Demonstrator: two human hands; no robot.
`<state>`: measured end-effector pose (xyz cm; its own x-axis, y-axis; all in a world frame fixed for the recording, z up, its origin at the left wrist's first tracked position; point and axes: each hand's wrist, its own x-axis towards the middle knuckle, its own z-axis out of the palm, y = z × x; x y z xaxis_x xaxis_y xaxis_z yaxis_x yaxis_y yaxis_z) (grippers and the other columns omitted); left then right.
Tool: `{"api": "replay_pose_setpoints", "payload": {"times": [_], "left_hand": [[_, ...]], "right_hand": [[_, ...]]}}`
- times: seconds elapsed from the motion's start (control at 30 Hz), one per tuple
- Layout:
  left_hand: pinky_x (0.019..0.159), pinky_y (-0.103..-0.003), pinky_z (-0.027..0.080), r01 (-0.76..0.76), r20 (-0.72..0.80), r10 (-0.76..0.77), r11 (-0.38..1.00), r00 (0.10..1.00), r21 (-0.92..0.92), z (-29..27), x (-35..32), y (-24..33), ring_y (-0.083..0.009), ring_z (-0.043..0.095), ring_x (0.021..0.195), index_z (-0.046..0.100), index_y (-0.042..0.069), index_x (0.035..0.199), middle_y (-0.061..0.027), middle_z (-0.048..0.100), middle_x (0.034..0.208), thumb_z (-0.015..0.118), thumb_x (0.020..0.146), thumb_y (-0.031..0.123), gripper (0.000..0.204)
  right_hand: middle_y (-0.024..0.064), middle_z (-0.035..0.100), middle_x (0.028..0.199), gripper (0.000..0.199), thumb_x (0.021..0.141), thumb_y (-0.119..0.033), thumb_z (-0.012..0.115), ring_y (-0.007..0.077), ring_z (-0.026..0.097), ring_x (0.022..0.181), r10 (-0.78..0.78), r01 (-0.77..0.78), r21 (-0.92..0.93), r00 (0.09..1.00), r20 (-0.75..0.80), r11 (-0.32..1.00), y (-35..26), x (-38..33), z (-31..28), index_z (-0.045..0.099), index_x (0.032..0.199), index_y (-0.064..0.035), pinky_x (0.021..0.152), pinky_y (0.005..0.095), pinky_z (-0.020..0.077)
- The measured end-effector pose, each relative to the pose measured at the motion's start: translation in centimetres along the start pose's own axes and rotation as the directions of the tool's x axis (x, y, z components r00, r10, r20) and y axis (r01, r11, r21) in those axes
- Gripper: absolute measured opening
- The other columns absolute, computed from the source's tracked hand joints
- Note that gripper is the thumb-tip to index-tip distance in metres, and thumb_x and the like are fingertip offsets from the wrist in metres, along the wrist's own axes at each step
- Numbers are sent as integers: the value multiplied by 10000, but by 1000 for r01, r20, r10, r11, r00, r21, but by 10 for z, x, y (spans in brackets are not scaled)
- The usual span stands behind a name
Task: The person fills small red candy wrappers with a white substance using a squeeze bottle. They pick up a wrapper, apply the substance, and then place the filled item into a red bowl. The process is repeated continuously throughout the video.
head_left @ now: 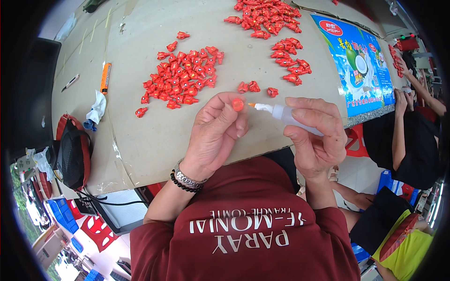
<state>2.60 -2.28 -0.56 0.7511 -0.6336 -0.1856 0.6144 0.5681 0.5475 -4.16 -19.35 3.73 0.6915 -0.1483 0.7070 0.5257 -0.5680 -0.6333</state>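
Observation:
Between the thumb and fingers of my left hand (218, 124) is a small red plastic piece (238, 104), its round face turned to the right. My right hand (321, 133) grips a translucent squeeze bottle (300, 119) lying sideways, its white neck and orange tip pointing at the piece. Only a small gap shows between tip and piece. Beyond my left hand lies a loose pile of similar red pieces (180, 77), many with a dark dot. A few single red pieces (253, 86) rest just past my hands.
More red pieces (269, 18) are heaped at the far side, with smaller groups (290, 58) to the right. A blue printed sheet (358, 63) covers the table's right part. An orange marker (106, 77), a pen (70, 82) and crumpled tissue (96, 107) lie left. Other people's arms (401, 126) are at the right.

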Motion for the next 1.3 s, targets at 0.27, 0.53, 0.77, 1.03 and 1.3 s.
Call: {"api": "replay_pose_setpoints", "payload": {"times": [0.27, 0.53, 0.77, 1.03, 1.3], "left_hand": [[581, -245, 396, 44, 36, -43, 999, 998, -21, 2, -1, 2, -122, 498, 684, 556, 40, 1019, -21, 585, 857, 607, 914, 282, 269], [586, -252, 393, 64, 46, -64, 998, 997, 1, 3, -2, 3, -123, 503, 684, 554, 46, 1032, -22, 576, 856, 587, 926, 293, 271], [584, -249, 390, 69, 46, -69, 998, 997, -9, 2, -2, 2, -124, 502, 682, 554, 45, 1032, -24, 574, 859, 584, 933, 267, 245], [578, -240, 388, 13, 36, -14, 999, 999, 34, 1, 0, 3, -113, 497, 679, 549, 37, 1003, -19, 575, 858, 590, 930, 261, 238], [597, -235, 401, -127, 16, 127, 972, 992, 200, 4, 0, 7, -88, 493, 682, 538, 53, 1007, -23, 569, 847, 590, 932, 199, 172]], "right_hand": [[194, 656, 941, 280, 745, -34, 752, 241, 654, 825, 71, -70, 93, 997, -13, 993, 3, -3, 4, 606, 972, 40, 626, 274, 521], [187, 661, 936, 272, 739, -24, 749, 253, 654, 830, 68, -67, 65, 998, -11, 996, 2, -1, 6, 607, 964, 35, 642, 289, 528], [185, 661, 935, 271, 740, -29, 749, 247, 654, 818, 70, -69, 59, 998, -2, 996, 2, -1, 6, 610, 965, 30, 643, 288, 528], [192, 657, 928, 280, 739, -39, 753, 242, 653, 812, 40, -40, 81, 999, -3, 996, 1, 0, 4, 609, 968, 33, 647, 289, 529], [192, 656, 922, 286, 734, -26, 753, 244, 654, 812, 15, -14, 68, 1000, -1, 998, 0, 2, 3, 606, 970, 40, 651, 286, 530]]}}
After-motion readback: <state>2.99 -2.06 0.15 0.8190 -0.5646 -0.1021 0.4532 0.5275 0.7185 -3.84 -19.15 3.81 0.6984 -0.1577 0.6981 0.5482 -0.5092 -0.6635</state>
